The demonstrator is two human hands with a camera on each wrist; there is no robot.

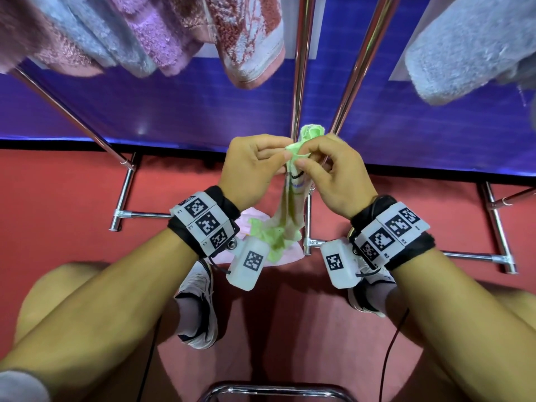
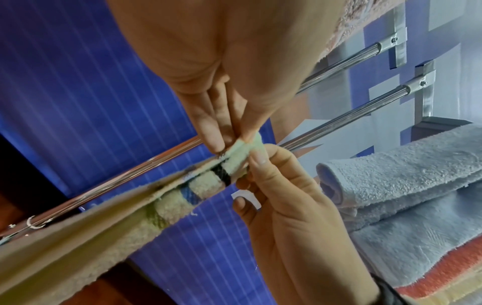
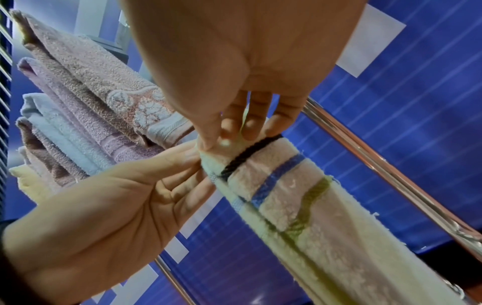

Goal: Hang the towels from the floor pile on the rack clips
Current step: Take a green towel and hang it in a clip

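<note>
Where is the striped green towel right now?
Head view, centre: the striped green towel is pinched at its top between the left hand and right hand, trailing to the floor pile.

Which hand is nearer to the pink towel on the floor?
Left. The left hand is above the pink towel; the right hand is farther to the side.

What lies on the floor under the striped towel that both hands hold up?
Under the striped towel lies a pink towel on the red floor. The left hand's wrist camera covers part of it.
</note>
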